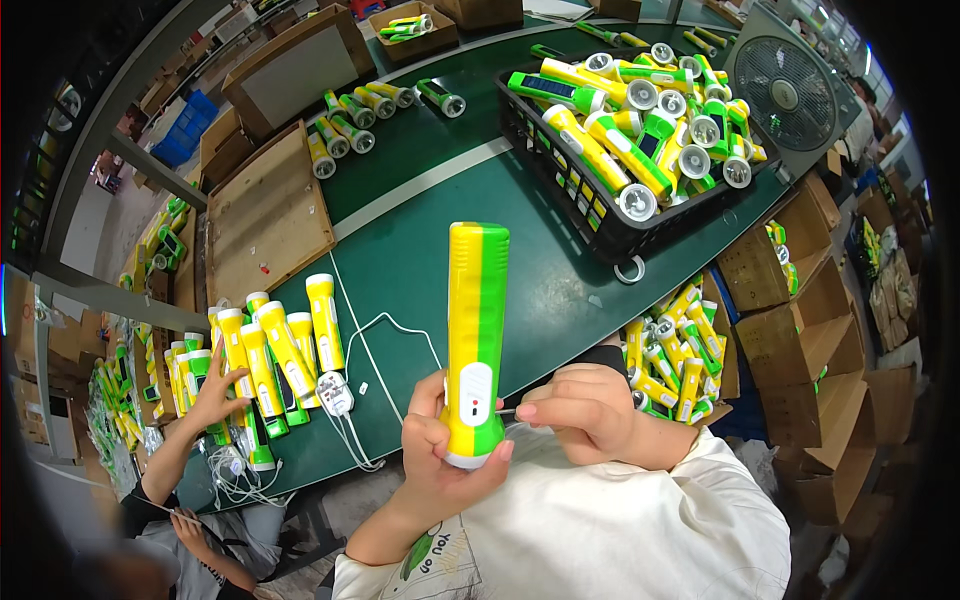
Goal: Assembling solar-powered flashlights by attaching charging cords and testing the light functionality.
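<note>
A yellow and green flashlight [478,310] stands upright in front of me, its wider end down. My left hand [435,470] is closed around its lower part. On its face sits a white oval panel [475,393] with a small red dot and a dark slot. My right hand [580,415] is at the flashlight's right side, fingers pinched on a thin dark rod [507,411] whose tip meets the flashlight near the panel. What kind of tool the rod is, I cannot tell.
Many flashlights fill a black crate [610,235] on the green table [430,265]. A co-worker's hand [212,395] reaches toward standing flashlights [290,350] at left, beside a white charger [335,393] and cables. A fan [785,95] stands far right; cardboard boxes [800,340] line the right.
</note>
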Demonstrator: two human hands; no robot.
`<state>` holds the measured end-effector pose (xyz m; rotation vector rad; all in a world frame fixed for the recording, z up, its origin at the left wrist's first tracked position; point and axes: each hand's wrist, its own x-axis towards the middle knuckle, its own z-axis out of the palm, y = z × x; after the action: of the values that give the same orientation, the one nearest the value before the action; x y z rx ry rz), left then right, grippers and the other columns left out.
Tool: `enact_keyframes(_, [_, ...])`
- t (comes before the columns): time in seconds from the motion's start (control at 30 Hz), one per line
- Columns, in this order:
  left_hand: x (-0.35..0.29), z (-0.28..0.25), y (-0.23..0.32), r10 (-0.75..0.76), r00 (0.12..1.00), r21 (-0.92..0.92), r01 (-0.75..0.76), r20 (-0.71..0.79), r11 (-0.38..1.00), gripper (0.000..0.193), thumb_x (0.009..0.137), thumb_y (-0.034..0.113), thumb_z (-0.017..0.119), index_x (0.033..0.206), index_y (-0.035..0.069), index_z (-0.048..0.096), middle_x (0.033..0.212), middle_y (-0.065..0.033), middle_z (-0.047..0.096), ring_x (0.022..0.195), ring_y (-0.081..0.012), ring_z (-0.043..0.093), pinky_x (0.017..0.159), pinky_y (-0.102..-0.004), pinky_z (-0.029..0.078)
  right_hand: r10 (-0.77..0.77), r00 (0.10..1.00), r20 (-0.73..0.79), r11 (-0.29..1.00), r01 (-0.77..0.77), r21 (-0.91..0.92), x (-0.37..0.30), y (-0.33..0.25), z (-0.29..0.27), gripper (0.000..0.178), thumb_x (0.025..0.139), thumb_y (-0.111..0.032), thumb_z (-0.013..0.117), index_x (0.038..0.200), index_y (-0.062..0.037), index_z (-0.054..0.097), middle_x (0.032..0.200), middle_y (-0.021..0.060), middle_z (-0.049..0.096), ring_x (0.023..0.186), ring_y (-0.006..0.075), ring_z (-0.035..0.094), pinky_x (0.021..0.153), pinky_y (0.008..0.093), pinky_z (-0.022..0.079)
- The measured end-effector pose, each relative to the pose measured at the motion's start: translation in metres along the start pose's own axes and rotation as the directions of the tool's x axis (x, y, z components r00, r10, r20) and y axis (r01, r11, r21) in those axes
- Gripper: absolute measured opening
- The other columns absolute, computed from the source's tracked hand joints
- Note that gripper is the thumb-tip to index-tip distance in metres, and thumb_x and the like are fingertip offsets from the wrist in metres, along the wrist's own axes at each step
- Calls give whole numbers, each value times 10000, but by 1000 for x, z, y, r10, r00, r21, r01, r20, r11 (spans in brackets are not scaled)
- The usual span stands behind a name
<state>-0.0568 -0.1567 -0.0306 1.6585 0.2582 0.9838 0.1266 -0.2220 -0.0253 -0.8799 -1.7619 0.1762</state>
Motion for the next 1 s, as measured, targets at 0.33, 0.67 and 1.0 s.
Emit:
enact_keyframes(0.33, [-8, -2, -19, -177, 983, 181, 181, -41, 967, 476, 715, -8, 717, 926, 28, 292, 1239, -307, 388, 1086, -312, 521, 849, -356, 460, 838, 403, 369, -62, -601, 797, -7, -14, 11, 124, 952, -105, 488, 1040, -83, 404, 717, 100, 575, 413, 76, 449, 387, 191, 322])
enact_keyframes(0.67, [-6, 2, -27, -246, 950, -70, 237, -193, 969, 457, 773, -24, 652, 909, 93, 231, 1204, -244, 404, 938, -212, 542, 773, -298, 455, 693, 637, 338, -78, -400, 913, -5, 3, 19, 169, 991, -208, 417, 1105, -103, 350, 878, 161, 559, 594, 116, 465, 547, 237, 372])
enact_keyframes(1.0, [-15, -1, -49, -152, 950, 97, 185, -274, 978, 520, 761, 64, 681, 1076, 37, 267, 1165, -160, 391, 991, -197, 504, 899, -420, 482, 730, 676, -98, 668, -678, 307, -15, 13, 24, 140, 894, -98, 584, 1004, -21, 622, 873, 54, 545, 795, 150, 536, 688, 258, 432])
